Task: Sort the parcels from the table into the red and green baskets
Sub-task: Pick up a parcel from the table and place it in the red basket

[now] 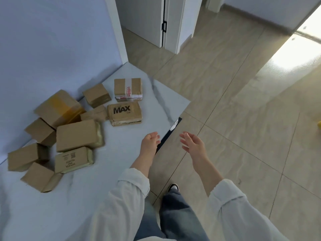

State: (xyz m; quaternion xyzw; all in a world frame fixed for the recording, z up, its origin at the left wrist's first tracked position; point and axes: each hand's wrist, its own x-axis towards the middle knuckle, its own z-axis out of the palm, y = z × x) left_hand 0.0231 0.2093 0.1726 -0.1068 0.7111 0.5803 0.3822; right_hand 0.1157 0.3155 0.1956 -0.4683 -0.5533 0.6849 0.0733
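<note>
Both hands, the left hand [149, 141] and right hand [192, 142], hang empty with relaxed fingers by the desk [152, 105] edge. Cardboard parcels [76, 134] crowd its left side; no baskets show. Judged between picks, the next move needs a leftward reach.

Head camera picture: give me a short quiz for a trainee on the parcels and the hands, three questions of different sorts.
1. True or false: both hands are holding parcels.
2. The parcel printed MAX lies: A on the white table, B on the floor, C in a basket.
3. Fill in: the ___ hand hangs over the floor tiles.
Key: 1 false, left hand and right hand are empty; 2 A; 3 right.
</note>
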